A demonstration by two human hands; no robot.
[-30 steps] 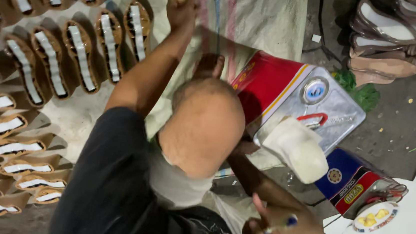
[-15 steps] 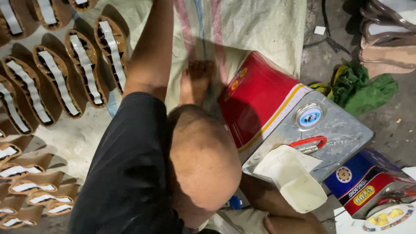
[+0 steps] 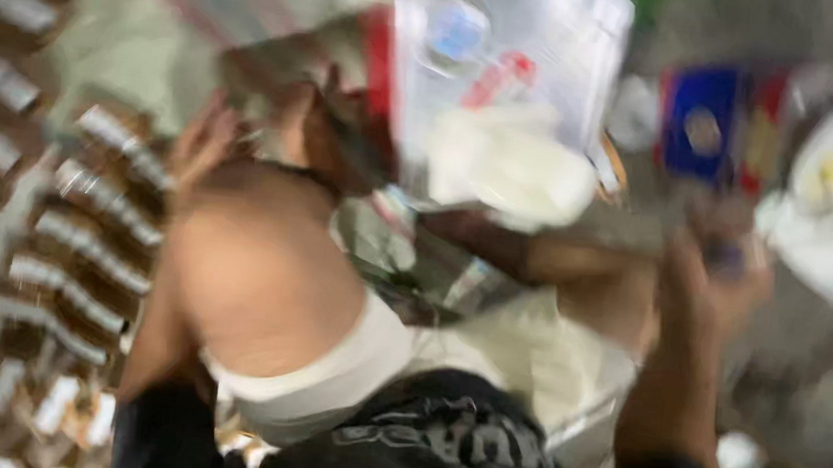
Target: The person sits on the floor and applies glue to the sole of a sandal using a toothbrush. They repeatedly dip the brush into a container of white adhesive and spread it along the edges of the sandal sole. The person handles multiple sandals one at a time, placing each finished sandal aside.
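In the head view all is strongly blurred. Your left hand (image 3: 199,140) is lifted just beside the rows of brown soles with white strips (image 3: 86,225); whether it is clenched or released, I cannot tell. Your right hand (image 3: 708,285) is raised at the right side, under the blue and red box (image 3: 717,125). A small dark-blue thing (image 3: 726,257) shows at its fingers, but the grip is not readable. Between both hands stands a silver and red tin (image 3: 512,62) with a white lump (image 3: 513,167) on it.
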